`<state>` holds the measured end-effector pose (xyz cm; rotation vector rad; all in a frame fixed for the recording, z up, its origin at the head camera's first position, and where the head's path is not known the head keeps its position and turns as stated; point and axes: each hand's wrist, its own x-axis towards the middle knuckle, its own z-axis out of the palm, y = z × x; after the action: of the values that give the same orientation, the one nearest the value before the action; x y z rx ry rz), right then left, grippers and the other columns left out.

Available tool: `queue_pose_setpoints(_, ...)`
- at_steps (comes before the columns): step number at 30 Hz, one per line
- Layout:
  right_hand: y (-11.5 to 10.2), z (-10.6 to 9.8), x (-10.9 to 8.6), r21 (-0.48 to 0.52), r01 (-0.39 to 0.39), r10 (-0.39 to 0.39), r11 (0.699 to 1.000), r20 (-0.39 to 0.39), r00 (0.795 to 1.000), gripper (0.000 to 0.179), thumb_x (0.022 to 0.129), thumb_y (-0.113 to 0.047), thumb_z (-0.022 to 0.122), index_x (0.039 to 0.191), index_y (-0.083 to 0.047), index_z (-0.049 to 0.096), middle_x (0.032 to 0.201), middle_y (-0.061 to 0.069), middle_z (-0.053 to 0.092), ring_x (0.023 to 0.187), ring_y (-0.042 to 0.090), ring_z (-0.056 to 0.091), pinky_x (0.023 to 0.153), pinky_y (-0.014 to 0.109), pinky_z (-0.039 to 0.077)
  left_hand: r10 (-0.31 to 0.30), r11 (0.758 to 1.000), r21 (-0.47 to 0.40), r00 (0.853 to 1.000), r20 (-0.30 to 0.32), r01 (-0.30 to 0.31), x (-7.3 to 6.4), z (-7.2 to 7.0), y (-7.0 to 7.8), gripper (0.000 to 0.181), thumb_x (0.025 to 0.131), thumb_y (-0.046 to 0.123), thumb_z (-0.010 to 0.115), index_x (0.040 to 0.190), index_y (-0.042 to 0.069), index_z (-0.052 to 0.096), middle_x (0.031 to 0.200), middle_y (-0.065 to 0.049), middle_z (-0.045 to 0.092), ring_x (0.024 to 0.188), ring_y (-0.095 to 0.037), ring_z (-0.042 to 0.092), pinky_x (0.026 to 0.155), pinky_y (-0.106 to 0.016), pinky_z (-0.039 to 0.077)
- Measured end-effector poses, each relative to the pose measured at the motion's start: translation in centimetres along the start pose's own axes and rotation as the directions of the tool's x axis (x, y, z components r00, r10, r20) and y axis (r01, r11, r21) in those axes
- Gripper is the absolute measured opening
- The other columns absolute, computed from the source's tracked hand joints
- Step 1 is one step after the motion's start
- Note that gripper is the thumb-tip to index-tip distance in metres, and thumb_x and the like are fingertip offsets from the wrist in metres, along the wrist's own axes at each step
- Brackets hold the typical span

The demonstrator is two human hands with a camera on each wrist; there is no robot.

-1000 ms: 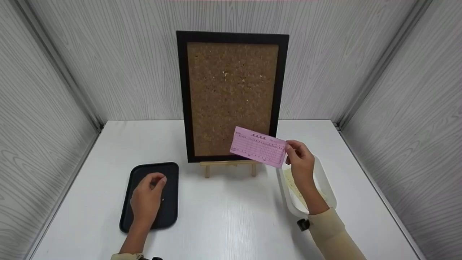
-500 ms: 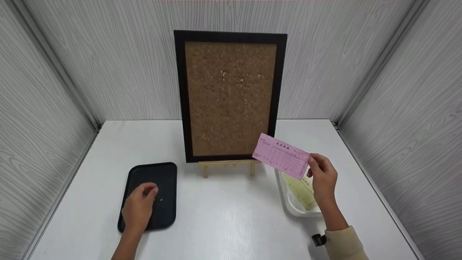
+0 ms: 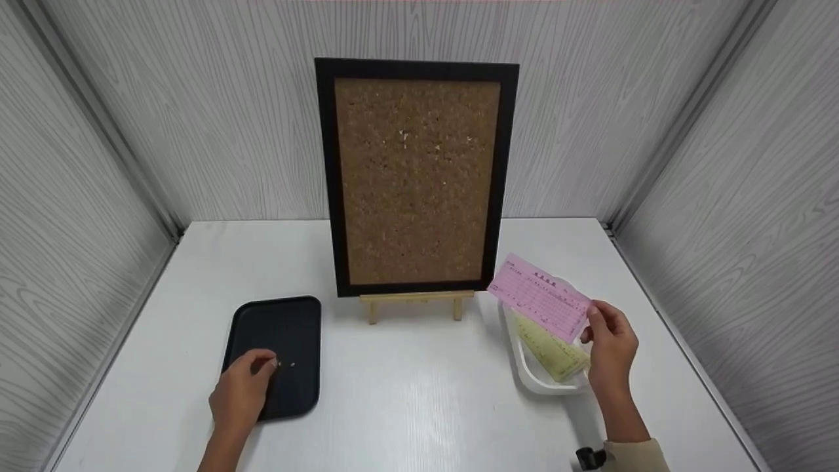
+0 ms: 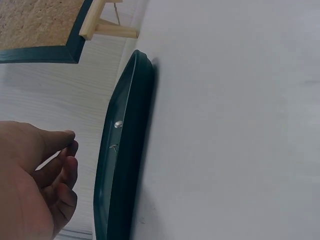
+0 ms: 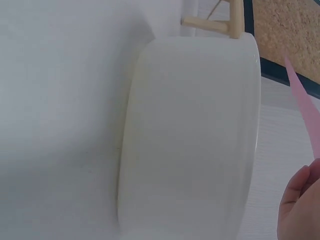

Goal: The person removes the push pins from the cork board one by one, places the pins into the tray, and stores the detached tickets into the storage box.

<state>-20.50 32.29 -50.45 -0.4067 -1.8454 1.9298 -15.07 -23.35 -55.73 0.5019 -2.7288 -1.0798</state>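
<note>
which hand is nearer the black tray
Left. The left hand rests over the black tray, fingertips beside the small pins on it. The right hand is far across the table, holding the pink slip above the white tray.

A thin pink paper slip (image 3: pixel 539 297), matt and printed with a ruled form, shows beside a pale yellow paper slip (image 3: pixel 550 348) of the same matt finish. The shallow white plastic tray (image 5: pixel 190 140) looks smooth with a soft sheen. The rectangular black plastic tray (image 4: pixel 125 165) is smooth, faintly glossy at its rim. The brown cork board (image 3: pixel 417 172) is rough and grainy inside a matt black frame, on a bare light wooden easel (image 3: pixel 413 303). The white counter (image 3: pixel 406 400) is smooth and slightly glossy.
</note>
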Motion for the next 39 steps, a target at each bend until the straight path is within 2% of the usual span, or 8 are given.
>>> queue_pose_setpoints(9,1.7,-2.1,-0.3,-0.098,-0.065,0.051,0.993,-0.146,0.988,0.026,0.103,-0.020,0.058,0.125,-0.007,0.061,0.099,0.002,0.058,0.067,0.007,0.051,0.058,0.016,0.045,0.006,0.997,0.075,1.000,0.012,-0.007,-0.5,0.4,-1.2,0.016,0.097,0.019,0.066,0.110,0.013,0.072,0.109,-0.010,0.074,0.100,-0.032,0.070,0.075,-0.049,0.049)
queue_pose_setpoints(16,2.8,-2.3,-0.5,-0.237,-0.044,0.000,0.971,-0.182,0.983,0.030,0.105,-0.023,0.054,0.129,-0.004,0.059,0.104,0.002,0.059,0.069,0.006,0.052,0.059,0.015,0.045,0.028,0.993,0.116,1.000,0.007,-0.029,-0.8,0.7,-2.1,0.012,0.095,0.015,0.068,0.106,0.012,0.073,0.103,-0.009,0.075,0.093,-0.030,0.071,0.068,-0.045,0.050)
queue_pose_setpoints(18,3.0,-2.2,-0.5,-0.297,-0.044,-0.014,0.954,-0.188,0.982,0.032,0.106,-0.024,0.052,0.130,-0.005,0.060,0.106,0.002,0.059,0.071,0.006,0.053,0.060,0.015,0.045,0.027,0.992,0.123,1.000,0.012,-0.028,-1.0,0.8,-2.2,0.012,0.095,0.014,0.069,0.105,0.011,0.073,0.101,-0.009,0.075,0.091,-0.029,0.071,0.067,-0.045,0.050)
queue_pose_setpoints(21,3.2,-2.0,-0.7,-0.407,-0.065,-0.022,0.911,-0.205,0.979,0.034,0.107,-0.027,0.049,0.132,-0.007,0.060,0.110,0.003,0.060,0.075,0.008,0.055,0.064,0.017,0.046,0.034,0.990,0.138,0.999,0.016,-0.036,-1.2,0.9,-2.2,0.011,0.094,0.012,0.069,0.104,0.011,0.074,0.098,-0.009,0.075,0.088,-0.028,0.071,0.064,-0.044,0.050)
queue_pose_setpoints(26,3.4,-1.5,-0.8,-0.544,-0.073,-0.044,0.836,-0.199,0.979,0.036,0.106,-0.030,0.047,0.131,-0.009,0.062,0.117,0.010,0.064,0.092,0.019,0.059,0.077,0.033,0.041,0.033,0.987,0.154,0.999,0.032,-0.038,-1.3,0.9,-2.3,0.011,0.094,0.011,0.069,0.104,0.010,0.074,0.096,-0.008,0.074,0.084,-0.025,0.070,0.062,-0.042,0.048)
queue_pose_setpoints(31,3.5,-1.3,-0.7,-0.625,-0.052,-0.070,0.779,-0.170,0.983,0.036,0.104,-0.031,0.048,0.128,-0.009,0.066,0.119,0.015,0.069,0.102,0.029,0.061,0.080,0.042,0.036,0.043,0.987,0.153,0.998,0.040,-0.048,-1.2,1.1,-2.3,0.012,0.095,0.011,0.068,0.105,0.010,0.074,0.096,-0.008,0.074,0.083,-0.024,0.070,0.062,-0.041,0.047)
queue_pose_setpoints(34,3.5,-1.3,-0.7,-0.651,-0.053,-0.068,0.757,-0.159,0.985,0.037,0.103,-0.032,0.049,0.127,-0.009,0.067,0.118,0.015,0.070,0.101,0.031,0.062,0.081,0.044,0.037,0.051,0.986,0.159,0.998,0.042,-0.057,-1.1,1.2,-2.4,0.012,0.095,0.012,0.068,0.105,0.010,0.074,0.097,-0.008,0.074,0.084,-0.024,0.070,0.063,-0.042,0.048)
queue_pose_setpoints(39,3.5,-1.4,-0.8,-0.661,-0.039,-0.089,0.750,-0.160,0.983,0.036,0.102,-0.033,0.053,0.125,-0.009,0.069,0.118,0.016,0.071,0.105,0.035,0.064,0.084,0.050,0.040,0.033,0.987,0.157,0.997,0.063,-0.043,-0.7,1.0,-2.4,0.012,0.095,0.013,0.068,0.105,0.010,0.073,0.098,-0.008,0.073,0.087,-0.026,0.070,0.065,-0.046,0.048)
